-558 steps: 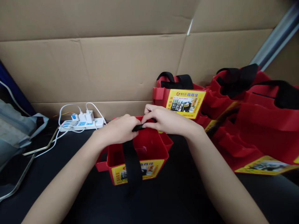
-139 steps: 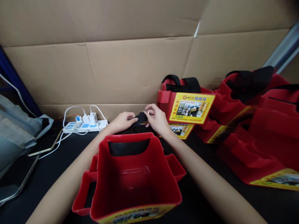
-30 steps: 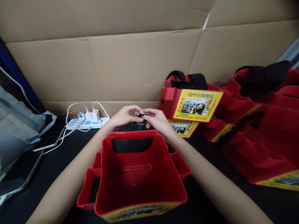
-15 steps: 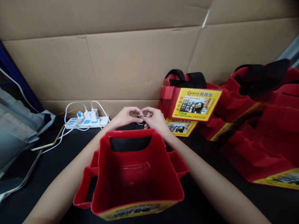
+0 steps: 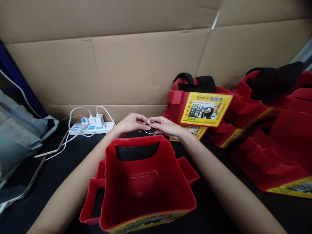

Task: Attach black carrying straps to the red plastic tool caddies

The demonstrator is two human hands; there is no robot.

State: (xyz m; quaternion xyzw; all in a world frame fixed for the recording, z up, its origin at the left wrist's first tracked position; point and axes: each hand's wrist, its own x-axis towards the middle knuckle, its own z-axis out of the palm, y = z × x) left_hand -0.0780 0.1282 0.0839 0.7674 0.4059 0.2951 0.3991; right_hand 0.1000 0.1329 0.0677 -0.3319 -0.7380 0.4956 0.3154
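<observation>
Behind the back wall of a red plastic tool box (image 5: 146, 191), my two hands meet at a thin metal ring (image 5: 150, 132). My left hand (image 5: 129, 125) is closed, its thumb and forefinger pinched at the ring's left side. From the other side my right hand (image 5: 168, 126) pinches the ring, its fingertips partly hidden. Beneath the hands lies black webbing strap (image 5: 136, 151), which also shows through the slot in the box's back wall. The box faces me with its mouth up, a yellow label on its front and side holders on both flanks.
More red tool boxes (image 5: 175, 102) with black straps and yellow labels stand stacked at the right. A white power strip (image 5: 102, 128) with plugs and cables lies at the back left. A grey bag (image 5: 14, 130) sits far left. Cardboard (image 5: 126, 71) walls off the back.
My right hand has flattened and its fingers have shifted at the ring, which now shows more of its loop. The box appears slightly lower and further right in view.
</observation>
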